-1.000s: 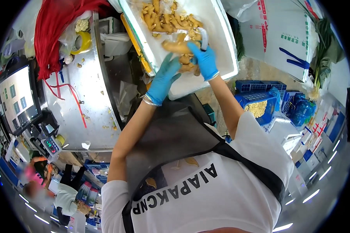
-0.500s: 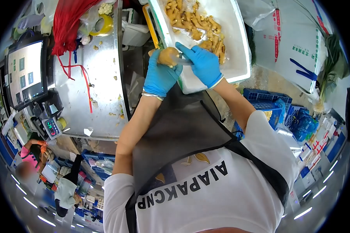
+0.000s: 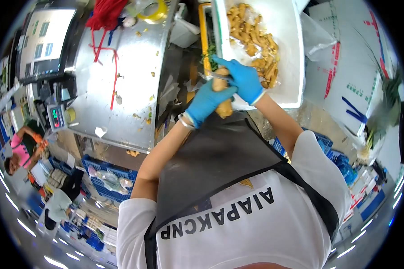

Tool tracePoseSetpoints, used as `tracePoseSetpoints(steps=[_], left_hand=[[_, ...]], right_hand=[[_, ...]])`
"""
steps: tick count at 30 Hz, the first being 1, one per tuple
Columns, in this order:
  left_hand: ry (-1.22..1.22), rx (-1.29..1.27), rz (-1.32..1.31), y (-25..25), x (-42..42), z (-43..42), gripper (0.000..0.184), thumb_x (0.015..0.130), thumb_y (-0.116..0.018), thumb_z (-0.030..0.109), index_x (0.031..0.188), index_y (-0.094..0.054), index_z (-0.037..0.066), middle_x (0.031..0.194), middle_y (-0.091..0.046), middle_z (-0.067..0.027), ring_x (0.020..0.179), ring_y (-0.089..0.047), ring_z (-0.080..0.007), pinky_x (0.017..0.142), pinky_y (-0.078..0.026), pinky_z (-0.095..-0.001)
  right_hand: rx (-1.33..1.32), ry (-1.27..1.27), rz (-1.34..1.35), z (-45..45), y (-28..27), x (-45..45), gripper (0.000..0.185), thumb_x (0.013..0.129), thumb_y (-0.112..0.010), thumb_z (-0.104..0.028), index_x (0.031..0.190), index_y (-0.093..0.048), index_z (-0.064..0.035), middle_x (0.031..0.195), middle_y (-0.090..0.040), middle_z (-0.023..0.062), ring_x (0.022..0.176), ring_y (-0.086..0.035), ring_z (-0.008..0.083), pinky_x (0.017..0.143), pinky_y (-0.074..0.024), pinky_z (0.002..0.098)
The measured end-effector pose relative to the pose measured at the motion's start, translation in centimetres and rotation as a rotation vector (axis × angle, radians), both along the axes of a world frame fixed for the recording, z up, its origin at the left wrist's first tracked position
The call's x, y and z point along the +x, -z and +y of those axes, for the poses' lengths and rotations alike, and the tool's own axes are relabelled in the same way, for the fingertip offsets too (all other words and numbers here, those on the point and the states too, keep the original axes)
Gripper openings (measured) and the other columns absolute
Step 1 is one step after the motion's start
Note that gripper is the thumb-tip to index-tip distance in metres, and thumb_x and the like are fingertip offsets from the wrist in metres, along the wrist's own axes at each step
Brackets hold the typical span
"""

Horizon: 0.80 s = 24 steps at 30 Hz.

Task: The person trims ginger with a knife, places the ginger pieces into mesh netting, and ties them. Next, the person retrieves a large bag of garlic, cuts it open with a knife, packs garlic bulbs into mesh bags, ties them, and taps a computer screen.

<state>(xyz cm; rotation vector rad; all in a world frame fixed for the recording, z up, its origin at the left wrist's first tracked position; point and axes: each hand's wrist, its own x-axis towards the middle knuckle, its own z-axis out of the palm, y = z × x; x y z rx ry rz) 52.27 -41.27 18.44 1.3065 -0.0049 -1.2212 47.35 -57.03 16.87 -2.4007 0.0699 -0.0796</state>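
left hand (image 3: 206, 105): wrapped round ginger piece (image 3: 219, 84) | right hand (image 3: 244, 80): gripping blade (image 3: 219, 76), probably a knife, handle hidden | changed: ginger piece swung lengthwise, by white box's (image 3: 293, 58) near left corner | blade across far end, so work sits there

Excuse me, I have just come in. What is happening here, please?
Someone is handling a piece of ginger. The blue-gloved left hand grips it, and the right hand, also gloved, holds what looks like a blade against it. Beside them, more ginger lies in a white box.
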Motion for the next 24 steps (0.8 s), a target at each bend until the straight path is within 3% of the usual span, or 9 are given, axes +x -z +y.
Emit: tracePoseSetpoints(steps=[4,6,9,10,12,14,16,21,24], left_hand=[[0.341,-0.084,-0.099,-1.2,0.9,0.7,0.043,0.078,-0.075,0.025,0.111,-0.059,0.002,0.098,-0.067,-0.0093,0.088,-0.063,-0.0148,0.081,-0.051,-0.0313],[0.622,-0.359,-0.541,-6.3,0.7,1.0,0.047,0.076,-0.076,0.031,0.109,-0.06,0.003,0.1,-0.067,-0.0119,0.089,-0.064,-0.0178,0.083,-0.051,-0.0337],[0.281,-0.281,-0.496,-6.3,0.6,1.9,0.049,0.076,-0.076,0.034,0.109,-0.058,0.003,0.103,-0.067,-0.0126,0.09,-0.063,-0.0188,0.084,-0.05,-0.034],[0.08,-0.213,-0.396,-4.9,0.7,3.3,0.047,0.077,-0.076,0.032,0.109,-0.057,0.004,0.102,-0.067,-0.0108,0.089,-0.062,-0.0172,0.083,-0.05,-0.0329],[-0.11,-0.209,-0.152,-2.3,1.6,7.9,0.041,0.081,-0.074,0.022,0.112,-0.055,0.005,0.1,-0.063,-0.0039,0.092,-0.059,-0.0115,0.085,-0.049,-0.0289],[-0.35,-0.169,-0.023,-1.6,1.4,14.2,0.047,0.082,-0.074,0.022,0.119,-0.051,0.004,0.105,-0.061,-0.0053,0.096,-0.059,-0.0135,0.086,-0.049,-0.0286],[-0.627,-0.236,0.076,0.6,-0.9,20.8,0.052,0.083,-0.073,0.021,0.124,-0.047,0.004,0.107,-0.059,-0.0056,0.1,-0.059,-0.0151,0.087,-0.049,-0.029],[-0.981,0.454,-0.064,2.8,-10.1,39.2,0.063,0.08,-0.075,0.024,0.13,-0.044,0.001,0.112,-0.059,-0.0089,0.098,-0.061,-0.0176,0.084,-0.051,-0.0323],[-1.118,0.992,-0.095,13.5,-19.2,50.0,0.079,0.068,-0.084,0.028,0.127,-0.044,-0.005,0.108,-0.061,-0.0137,0.092,-0.062,-0.02,0.078,-0.054,-0.0346]], right_hand=[[0.066,0.111,-0.075,-1.6,4.1,-2.8,0.047,0.083,-0.059,-0.009,0.128,-0.057,-0.0207,0.09,-0.063,0.0141,0.075,-0.065,0.0314,0.066,-0.0525,0.0396],[-0.456,0.147,0.314,-8.2,14.3,-6.0,0.038,0.086,-0.054,-0.009,0.123,-0.059,-0.013,0.103,-0.065,0.0196,0.079,-0.064,0.0343,0.069,-0.0513,0.0427],[-0.013,0.61,0.186,-11.0,11.0,-4.9,0.033,0.095,-0.049,-0.016,0.124,-0.061,-0.0051,0.114,-0.066,0.0157,0.099,-0.066,0.0256,0.086,-0.0495,0.0368],[0.052,0.616,0.021,-10.5,9.8,-4.1,0.033,0.096,-0.052,-0.021,0.123,-0.063,-0.006,0.096,-0.069,0.0105,0.077,-0.065,0.0174,0.07,-0.0521,0.0335],[0.584,0.74,0.281,-10.3,7.7,-2.4,0.033,0.097,-0.053,-0.027,0.123,-0.064,-0.0094,0.07,-0.056,0.0005,0.055,-0.049,0.0076,0.051,-0.0437,0.0243],[0.726,0.691,0.434,-9.2,8.3,-0.5,0.033,0.095,-0.056,-0.025,0.121,-0.063,-0.0057,0.07,-0.048,-0.0003,0.049,-0.041,0.0049,0.042,-0.0361,0.0232],[0.44,0.502,0.494,-5.1,8.2,1.5,0.043,0.093,-0.06,-0.025,0.13,-0.054,-0.0047,0.075,-0.052,0.0012,0.052,-0.046,0.0083,0.044,-0.0402,0.0244],[0.069,0.057,0.466,11.4,6.5,5.3,0.049,0.092,-0.059,-0.027,0.135,-0.048,-0.0072,0.103,-0.061,0.0114,0.076,-0.054,0.0189,0.074,-0.0464,0.0332],[0.016,-0.247,0.368,23.0,6.5,6.9,0.05,0.09,-0.061,-0.028,0.135,-0.049,-0.0085,0.075,-0.057,0.0074,0.068,-0.053,0.0177,0.067,-0.0462,0.0331]])
